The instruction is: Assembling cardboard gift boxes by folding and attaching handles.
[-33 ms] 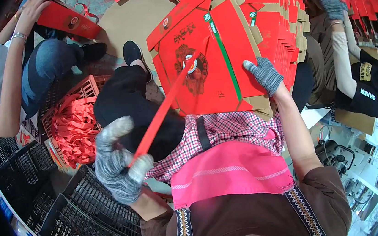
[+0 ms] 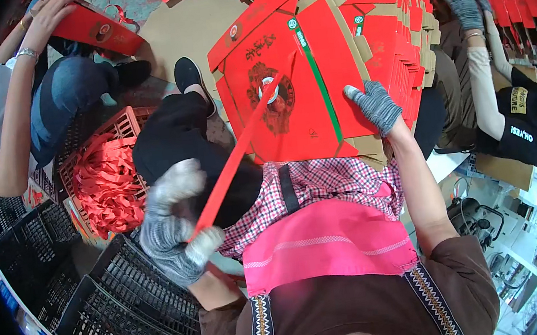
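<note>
Your grey-gloved left hand point(image 2: 174, 233), lower left, pinches the long red paper strip point(image 2: 238, 157); it slants up-right to the flat red cardboard box point(image 2: 287, 93), which your right hand point(image 2: 374, 105) presses flat.

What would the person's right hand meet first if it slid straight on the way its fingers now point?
Probably nothing new: the right hand already lies on the flat red carton, fingers aimed up-left along its green stripe.

Flat carton point(image 2: 293, 93): red, with a green stripe, dark red emblem and brown cardboard edges; strip point(image 2: 235, 161): plain red. 2 hands, left point(image 2: 173, 226) and right point(image 2: 376, 105), in grey-and-white knit gloves. Apron point(image 2: 329, 243): pink over red-and-white check; crates point(image 2: 120, 314): black; basket point(image 2: 114, 128): red, holding red ribbons point(image 2: 105, 184).
</note>
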Action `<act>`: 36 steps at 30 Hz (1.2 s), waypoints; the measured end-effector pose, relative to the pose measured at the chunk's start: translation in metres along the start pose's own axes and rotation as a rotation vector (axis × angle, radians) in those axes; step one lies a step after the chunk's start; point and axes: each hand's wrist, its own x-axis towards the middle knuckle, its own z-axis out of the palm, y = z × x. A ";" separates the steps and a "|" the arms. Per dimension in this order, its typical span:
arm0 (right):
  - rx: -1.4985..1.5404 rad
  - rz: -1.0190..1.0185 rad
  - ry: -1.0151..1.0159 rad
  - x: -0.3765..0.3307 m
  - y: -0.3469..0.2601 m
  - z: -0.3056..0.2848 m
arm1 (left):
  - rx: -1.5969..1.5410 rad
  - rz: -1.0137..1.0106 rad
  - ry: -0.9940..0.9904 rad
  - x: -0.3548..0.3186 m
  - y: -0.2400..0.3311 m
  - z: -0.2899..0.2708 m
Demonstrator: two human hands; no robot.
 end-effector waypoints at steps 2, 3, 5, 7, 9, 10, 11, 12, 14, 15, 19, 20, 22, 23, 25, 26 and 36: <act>-0.093 -0.040 -0.014 0.010 0.018 0.007 | -0.294 -0.079 -0.249 0.013 -0.006 0.010; -0.095 -0.036 -0.018 0.008 0.018 0.008 | -0.295 -0.085 -0.247 0.009 -0.011 0.022; -0.090 -0.035 -0.013 0.003 0.007 0.006 | -0.943 -0.131 -0.060 -0.001 -0.023 0.046; -0.061 -0.023 -0.013 0.000 0.007 0.005 | -0.974 -0.272 -0.114 0.002 -0.031 0.059; 0.002 -0.139 0.067 0.004 0.017 0.005 | -0.356 -0.721 -0.240 0.004 -0.037 0.059; 0.001 -0.143 0.056 0.001 0.012 0.006 | -0.077 -0.844 -0.293 0.010 -0.041 0.070; 0.043 -0.121 0.016 -0.004 0.004 0.004 | 0.060 -0.750 -0.281 0.001 -0.067 0.079; 0.087 -0.095 -0.015 -0.007 0.001 0.001 | -0.063 -0.855 -0.230 0.001 -0.083 0.091; 0.071 -0.092 -0.045 -0.008 -0.006 0.001 | -0.184 -0.945 -0.125 -0.005 -0.112 0.107; 0.069 -0.044 -0.098 -0.011 -0.014 -0.002 | -0.192 -0.942 -0.087 -0.012 -0.135 0.112; -0.023 0.005 -0.200 -0.006 -0.022 -0.010 | -0.182 -1.093 -0.121 -0.021 -0.180 0.114; -0.070 0.041 -0.262 -0.005 -0.027 -0.015 | -0.188 -1.100 -0.109 -0.024 -0.184 0.114; -0.155 0.046 -0.273 0.000 -0.035 -0.018 | -0.181 -1.080 -0.090 -0.024 -0.187 0.116; -0.238 0.047 -0.285 0.000 -0.039 -0.019 | -0.083 -1.031 -0.118 -0.024 -0.191 0.118; -0.263 0.043 -0.274 -0.006 -0.044 -0.017 | 0.114 -0.809 -0.152 -0.029 -0.199 0.119; -0.172 0.028 -0.237 -0.005 -0.040 -0.013 | 0.113 -0.810 -0.148 -0.032 -0.202 0.118; 0.848 0.352 -0.295 -0.015 -0.037 0.004 | 0.796 -0.570 -0.495 -0.017 -0.178 0.117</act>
